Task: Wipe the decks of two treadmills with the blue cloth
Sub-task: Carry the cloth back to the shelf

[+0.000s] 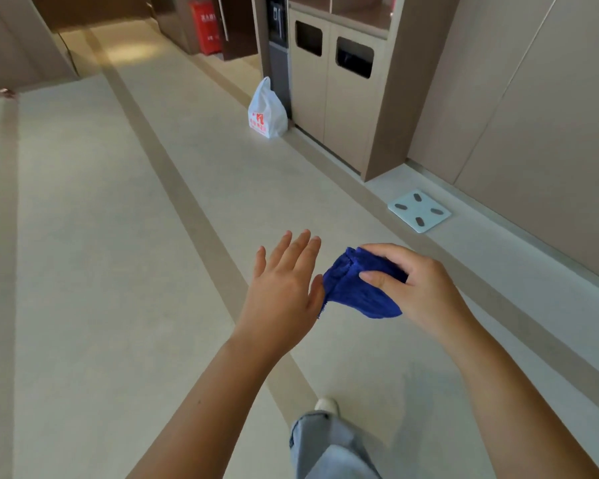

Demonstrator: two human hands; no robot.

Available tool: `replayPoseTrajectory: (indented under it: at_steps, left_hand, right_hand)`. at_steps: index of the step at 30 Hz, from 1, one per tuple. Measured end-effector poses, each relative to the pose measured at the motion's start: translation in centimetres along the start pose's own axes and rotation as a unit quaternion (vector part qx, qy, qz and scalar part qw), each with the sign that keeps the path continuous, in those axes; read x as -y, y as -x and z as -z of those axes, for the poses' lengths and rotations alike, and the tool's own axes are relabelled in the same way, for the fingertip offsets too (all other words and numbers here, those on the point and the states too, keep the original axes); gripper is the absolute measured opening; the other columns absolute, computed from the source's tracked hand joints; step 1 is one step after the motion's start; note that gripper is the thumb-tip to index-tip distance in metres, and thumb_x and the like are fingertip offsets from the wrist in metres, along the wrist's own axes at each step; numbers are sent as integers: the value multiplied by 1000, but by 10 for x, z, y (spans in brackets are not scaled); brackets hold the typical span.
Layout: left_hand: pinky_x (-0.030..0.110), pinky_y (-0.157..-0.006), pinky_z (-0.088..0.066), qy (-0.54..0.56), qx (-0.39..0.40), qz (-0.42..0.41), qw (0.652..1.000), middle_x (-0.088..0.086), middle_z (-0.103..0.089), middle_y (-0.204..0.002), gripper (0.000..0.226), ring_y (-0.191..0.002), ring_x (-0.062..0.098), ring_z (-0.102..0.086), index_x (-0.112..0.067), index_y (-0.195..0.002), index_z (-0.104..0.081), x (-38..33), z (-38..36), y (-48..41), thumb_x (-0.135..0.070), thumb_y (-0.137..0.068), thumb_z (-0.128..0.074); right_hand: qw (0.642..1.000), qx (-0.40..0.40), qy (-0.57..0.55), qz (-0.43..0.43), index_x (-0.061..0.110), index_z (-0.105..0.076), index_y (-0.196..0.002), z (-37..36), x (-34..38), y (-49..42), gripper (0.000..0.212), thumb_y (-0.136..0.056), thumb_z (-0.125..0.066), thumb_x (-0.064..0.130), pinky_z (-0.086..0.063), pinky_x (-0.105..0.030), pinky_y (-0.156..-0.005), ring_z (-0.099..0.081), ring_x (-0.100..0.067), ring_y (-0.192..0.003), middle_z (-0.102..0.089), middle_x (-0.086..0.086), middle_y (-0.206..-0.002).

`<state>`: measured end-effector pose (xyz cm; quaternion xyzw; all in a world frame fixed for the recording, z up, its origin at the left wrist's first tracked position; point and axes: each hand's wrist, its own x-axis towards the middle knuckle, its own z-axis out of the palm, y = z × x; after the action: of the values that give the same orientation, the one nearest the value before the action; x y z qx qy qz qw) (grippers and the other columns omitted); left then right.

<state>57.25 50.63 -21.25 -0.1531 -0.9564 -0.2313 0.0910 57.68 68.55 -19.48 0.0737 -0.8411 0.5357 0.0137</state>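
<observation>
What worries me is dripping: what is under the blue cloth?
Pale floor lies below the blue cloth, which the right hand pinches in mid-air. The patch directly beneath is hidden by the cloth itself.

Our left hand (281,288) and right hand (419,288) reach out side by side above the floor (83,236). The right hand pinches the cloth (357,292), which hangs between them, just beside the left thumb. Far ahead, a bag (267,110) stands against a bin cabinet (329,91). A scale (419,210) lies beyond the right hand, by the wall.
</observation>
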Motion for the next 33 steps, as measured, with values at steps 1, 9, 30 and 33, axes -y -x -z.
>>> replayPoseTrajectory:
  at_steps: [1,9,30,33]
  left_hand:
    - [41,-112,-6,-1,7,5,1000,2,-29,-150,50,-142,21,-15,-13,-143,-31,3,-1,-23,-24,-96,-43]
    - [36,-114,-3,13,13,36,999,-3,-23,-152,51,-142,15,-10,-17,-144,-27,36,-24,-170,-27,-96,-40]
    - [30,-109,0,54,5,9,999,-3,-26,-151,50,-142,14,-12,-19,-144,-29,227,-67,-597,-26,-96,-41]
    - [31,-109,1,50,16,-5,999,-3,-26,-151,49,-142,15,-12,-18,-144,-29,238,-80,-652,-28,-97,-40]
  right_hand:
    - [1000,-2,0,3,49,-55,-90,7,-3,-23,42,-85,-65,9,-41,-2,-74,-57,15,-88,-61,38,-83]
    - [1000,15,4,-2,47,-57,-95,48,-29,-175,38,-86,-65,11,-40,-2,-75,-57,11,-92,-64,31,-93]
    - [1000,-25,11,-15,50,-56,-95,36,-86,-628,40,-85,-65,12,-40,-3,-77,-57,12,-93,-60,42,-90]
    - [999,-35,7,-20,47,-57,-98,46,-101,-680,37,-86,-64,13,-42,-5,-78,-57,10,-94,-63,35,-95]
